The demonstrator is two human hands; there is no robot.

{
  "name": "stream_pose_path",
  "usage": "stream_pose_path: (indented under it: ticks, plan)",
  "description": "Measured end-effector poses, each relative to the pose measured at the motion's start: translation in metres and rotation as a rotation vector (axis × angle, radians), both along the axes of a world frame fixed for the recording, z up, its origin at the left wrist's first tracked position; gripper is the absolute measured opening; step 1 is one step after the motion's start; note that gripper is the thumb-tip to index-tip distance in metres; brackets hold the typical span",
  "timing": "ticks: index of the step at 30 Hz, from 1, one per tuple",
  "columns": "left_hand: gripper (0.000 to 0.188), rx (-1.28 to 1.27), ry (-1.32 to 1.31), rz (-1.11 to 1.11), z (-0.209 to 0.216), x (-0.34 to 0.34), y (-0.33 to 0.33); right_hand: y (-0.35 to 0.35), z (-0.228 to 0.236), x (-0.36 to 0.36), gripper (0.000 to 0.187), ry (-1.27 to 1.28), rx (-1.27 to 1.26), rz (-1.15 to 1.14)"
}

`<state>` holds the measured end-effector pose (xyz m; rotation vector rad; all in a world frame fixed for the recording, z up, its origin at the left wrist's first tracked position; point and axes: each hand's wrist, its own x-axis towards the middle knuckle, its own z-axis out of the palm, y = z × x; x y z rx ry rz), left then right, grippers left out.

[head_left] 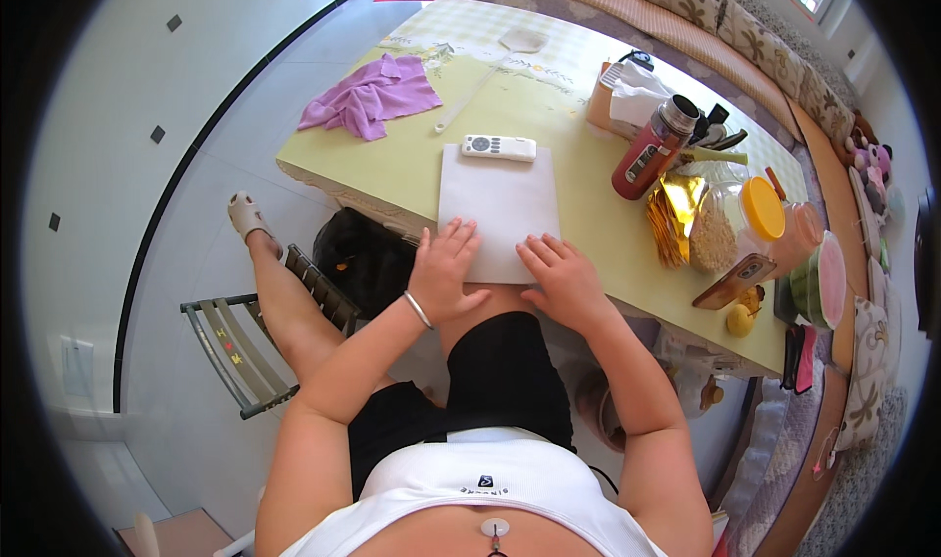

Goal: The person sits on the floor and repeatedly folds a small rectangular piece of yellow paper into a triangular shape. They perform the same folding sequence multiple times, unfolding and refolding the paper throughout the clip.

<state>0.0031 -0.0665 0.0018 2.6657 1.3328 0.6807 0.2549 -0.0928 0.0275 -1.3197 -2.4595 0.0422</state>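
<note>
A white rectangular sheet or board (pixel 498 199) lies flat on the yellow-green table (pixel 392 180), its near edge by the table's front edge. My left hand (pixel 447 271) rests on its near left corner, fingers spread, a silver bangle on the wrist. On the near right corner lies my right hand (pixel 566 281), its fingers stretched out too. Neither hand holds anything. At the far end of the white sheet sits a white remote control (pixel 499 147), lying crosswise with its buttons up.
Left on the table lies a purple cloth (pixel 372 96); beyond the remote is a pale fly swatter (pixel 490 82). To the right stand a red thermos (pixel 657 147), a tissue box (pixel 605 101), a yellow-lidded jar (pixel 720 229) and a phone (pixel 733 281). A folding chair (pixel 245 351) stands at left.
</note>
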Motion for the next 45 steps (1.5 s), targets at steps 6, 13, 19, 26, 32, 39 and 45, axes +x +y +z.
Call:
stream_pose_path:
  ticks: [6, 13, 19, 26, 32, 39, 45]
  plan:
    - [0.086, 0.049, 0.115, 0.122, -0.002, 0.029, -0.007, -0.002, -0.025, -0.012, 0.052, -0.143, 0.205, -0.053]
    - [0.046, 0.323, 0.191, 0.119, -0.008, 0.017, 0.004, 0.010, -0.011, 0.001, 0.045, -0.043, 0.080, -0.009]
    - [0.043, 0.284, 0.193, 0.036, -0.010, 0.014, 0.042, 0.023, -0.014, 0.000, 0.043, -0.063, 0.163, -0.067]
    - [0.042, 0.193, 0.164, 0.114, -0.026, 0.045, 0.072, 0.061, -0.046, 0.025, 0.039, 0.017, 0.266, -0.108]
    - [0.049, 0.058, 0.076, 0.116, -0.014, 0.043, 0.070, 0.051, -0.035, 0.022, 0.039, 0.193, 0.210, -0.129]
    - [0.046, -0.303, 0.077, 0.056, 0.024, 0.021, 0.090, 0.054, -0.035, 0.022, 0.037, 0.216, 0.157, -0.149]
    - [0.049, -0.317, 0.092, -0.070, 0.026, 0.011, 0.100, 0.057, -0.038, 0.025, 0.039, 0.172, 0.152, -0.155]
